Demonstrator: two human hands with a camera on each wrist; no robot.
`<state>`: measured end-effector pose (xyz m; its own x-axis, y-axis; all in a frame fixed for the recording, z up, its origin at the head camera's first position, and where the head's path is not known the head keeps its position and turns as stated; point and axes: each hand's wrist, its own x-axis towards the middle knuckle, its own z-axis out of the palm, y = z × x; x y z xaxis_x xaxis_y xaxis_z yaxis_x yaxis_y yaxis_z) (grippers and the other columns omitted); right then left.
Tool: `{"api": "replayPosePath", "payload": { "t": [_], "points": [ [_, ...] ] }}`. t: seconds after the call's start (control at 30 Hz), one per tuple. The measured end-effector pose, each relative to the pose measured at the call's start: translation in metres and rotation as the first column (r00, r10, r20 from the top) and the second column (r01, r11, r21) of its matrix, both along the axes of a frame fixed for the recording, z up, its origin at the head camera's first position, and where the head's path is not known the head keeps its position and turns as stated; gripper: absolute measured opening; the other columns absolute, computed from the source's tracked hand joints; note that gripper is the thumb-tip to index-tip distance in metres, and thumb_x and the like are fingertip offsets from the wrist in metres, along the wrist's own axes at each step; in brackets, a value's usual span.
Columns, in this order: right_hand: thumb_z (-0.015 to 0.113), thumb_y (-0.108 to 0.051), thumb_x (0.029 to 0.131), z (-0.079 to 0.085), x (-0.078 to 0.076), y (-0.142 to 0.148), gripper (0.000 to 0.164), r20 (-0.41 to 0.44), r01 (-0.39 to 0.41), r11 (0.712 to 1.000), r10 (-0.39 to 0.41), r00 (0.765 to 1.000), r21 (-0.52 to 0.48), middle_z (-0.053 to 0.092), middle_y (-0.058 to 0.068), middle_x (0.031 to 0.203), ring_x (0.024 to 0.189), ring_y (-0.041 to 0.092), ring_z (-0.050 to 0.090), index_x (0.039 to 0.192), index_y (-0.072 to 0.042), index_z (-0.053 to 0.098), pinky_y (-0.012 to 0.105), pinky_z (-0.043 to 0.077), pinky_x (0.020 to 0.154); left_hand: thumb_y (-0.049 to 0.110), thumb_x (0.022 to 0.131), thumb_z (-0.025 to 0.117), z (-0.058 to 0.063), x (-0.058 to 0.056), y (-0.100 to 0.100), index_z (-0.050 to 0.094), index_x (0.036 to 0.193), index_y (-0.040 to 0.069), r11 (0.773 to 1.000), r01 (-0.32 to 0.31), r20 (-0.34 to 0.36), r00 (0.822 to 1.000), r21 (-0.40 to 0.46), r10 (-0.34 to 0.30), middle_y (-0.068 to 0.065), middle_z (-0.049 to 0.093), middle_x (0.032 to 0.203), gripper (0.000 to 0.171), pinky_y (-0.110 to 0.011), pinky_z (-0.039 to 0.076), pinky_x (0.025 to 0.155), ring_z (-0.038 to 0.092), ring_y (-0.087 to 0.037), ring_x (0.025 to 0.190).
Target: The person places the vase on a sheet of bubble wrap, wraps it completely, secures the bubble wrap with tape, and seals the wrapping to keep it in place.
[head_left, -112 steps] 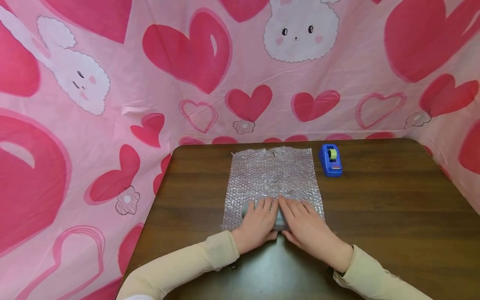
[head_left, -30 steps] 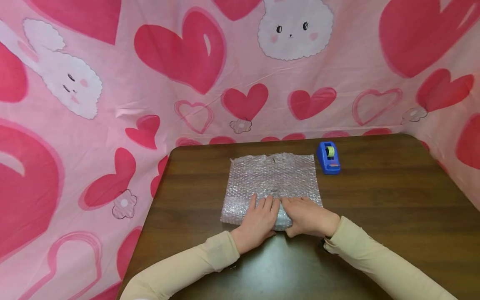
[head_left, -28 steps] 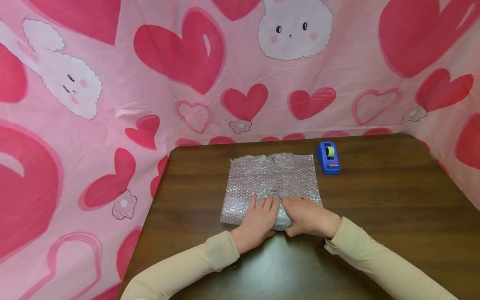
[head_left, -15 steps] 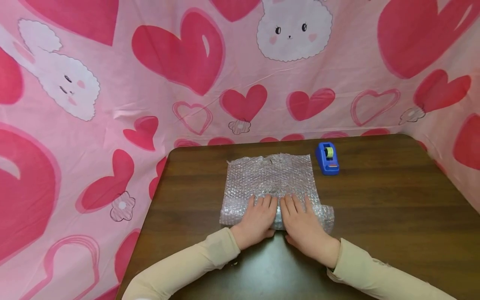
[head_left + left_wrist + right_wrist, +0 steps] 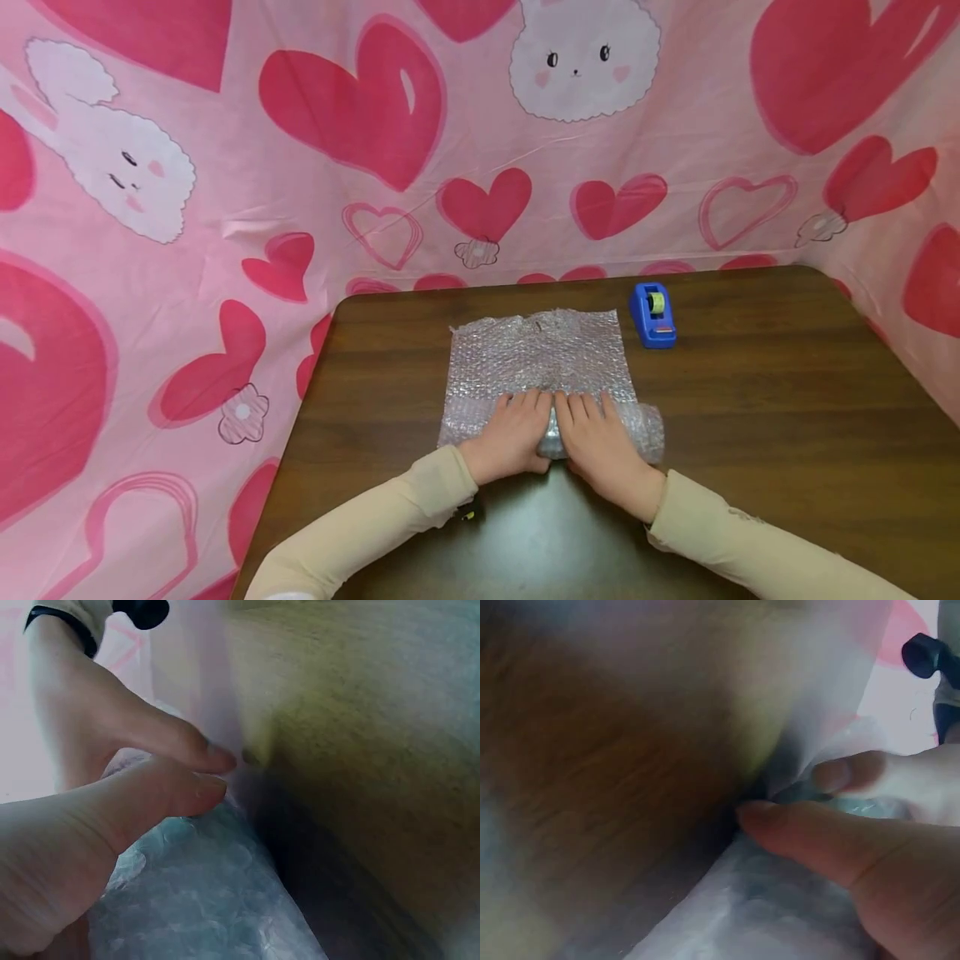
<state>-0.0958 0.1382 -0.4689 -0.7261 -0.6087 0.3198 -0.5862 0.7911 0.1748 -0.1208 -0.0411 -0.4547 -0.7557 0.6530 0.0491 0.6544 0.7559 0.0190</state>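
A sheet of clear bubble wrap [image 5: 540, 354] lies on the table, its near end rolled around a pale blue-grey object whose kind is hidden. My left hand [image 5: 510, 437] grips the left part of the roll, fingers over the top and thumb on the near side. Close beside it, my right hand [image 5: 603, 442] holds the roll the same way, and the roll's right end [image 5: 651, 433] sticks out past it. In the left wrist view the two thumbs nearly meet above the bubble-wrapped roll [image 5: 202, 892]. The right wrist view shows my right thumb [image 5: 817, 840] against the plastic.
A blue tape dispenser [image 5: 655, 317] with a yellowish roll stands on the brown wooden table [image 5: 772, 375], right of the sheet's far corner. Behind and beside the table hangs a pink cloth [image 5: 300, 167] printed with hearts and rabbits.
The near end of the bubble wrap has been rolled over the grey object, which showed bare earlier. My right hand moved from the roll's right end back onto its top, beside my left.
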Motion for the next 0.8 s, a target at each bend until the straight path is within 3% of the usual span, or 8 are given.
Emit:
{"api": "replayPosePath", "payload": {
  "t": [0.17,0.33,0.43,0.5,0.57,0.63,0.8],
  "points": [
    [0.099,-0.033,0.058,0.003,-0.01,0.005,0.09,0.081,-0.044,0.999,0.044,0.996,0.0,0.062,0.017,0.101,0.087,0.031,0.062,0.127,0.007,0.057,0.044,0.051,0.073,0.043,0.067,0.092,0.003,-0.007,0.002,0.056,0.129,0.006,1.0,-0.018,0.085,0.996,-0.001,0.018,-0.006,0.063,0.119,0.081,-0.045,0.051,0.088,0.063,-0.021,0.106],
    [0.098,-0.033,0.059,0.01,-0.018,0.006,0.089,0.163,-0.054,0.998,0.055,0.985,-0.012,0.063,0.015,0.101,0.088,0.03,0.064,0.127,0.006,0.056,0.045,0.052,0.074,0.047,0.069,0.093,0.008,-0.013,0.004,0.054,0.137,0.007,0.999,-0.04,0.133,0.99,-0.034,0.044,-0.006,0.064,0.127,0.088,-0.063,0.048,0.099,0.065,-0.022,0.112],
    [0.099,-0.034,0.058,0.013,-0.021,0.004,0.091,0.181,-0.059,0.998,0.061,0.982,-0.015,0.063,0.016,0.1,0.088,0.031,0.064,0.127,0.007,0.055,0.045,0.053,0.074,0.05,0.071,0.092,0.012,-0.015,0.001,0.046,0.148,0.005,0.998,-0.049,0.156,0.986,-0.05,0.056,-0.011,0.057,0.146,0.101,-0.074,0.037,0.106,0.06,-0.025,0.129],
    [0.099,-0.032,0.058,0.016,-0.022,0.004,0.089,0.201,-0.063,0.998,0.067,0.977,-0.023,0.063,0.016,0.099,0.087,0.031,0.064,0.125,0.007,0.056,0.046,0.054,0.075,0.052,0.072,0.092,0.015,-0.014,-0.001,0.039,0.155,0.003,0.997,-0.055,0.161,0.985,-0.048,0.062,-0.016,0.042,0.161,0.111,-0.079,0.029,0.108,0.049,-0.027,0.143],
    [0.099,-0.03,0.058,0.018,-0.024,0.004,0.086,0.239,-0.063,0.997,0.071,0.968,-0.04,0.062,0.016,0.097,0.087,0.032,0.064,0.122,0.007,0.055,0.047,0.053,0.074,0.055,0.071,0.092,0.016,-0.013,-0.003,0.035,0.157,0.002,0.997,-0.06,0.13,0.989,-0.042,0.065,-0.019,0.028,0.168,0.115,-0.08,0.027,0.109,0.037,-0.03,0.152],
    [0.098,-0.028,0.059,0.02,-0.026,0.005,0.08,0.282,-0.059,0.996,0.074,0.956,-0.06,0.062,0.016,0.095,0.086,0.032,0.064,0.117,0.005,0.055,0.048,0.052,0.072,0.058,0.07,0.091,0.015,-0.01,-0.005,0.039,0.153,0.002,0.998,-0.058,0.06,0.996,-0.034,0.06,-0.021,0.025,0.168,0.113,-0.08,0.028,0.108,0.032,-0.032,0.153],
    [0.095,-0.024,0.06,0.025,-0.032,0.008,0.069,0.376,-0.058,0.993,0.092,0.922,-0.102,0.061,0.013,0.092,0.083,0.031,0.065,0.11,0.0,0.054,0.048,0.053,0.072,0.061,0.07,0.09,0.011,0.001,-0.007,0.051,0.139,0.006,0.998,-0.039,-0.139,0.99,-0.047,0.032,-0.015,0.051,0.145,0.097,-0.076,0.035,0.107,0.049,-0.031,0.138]
  ]
}}
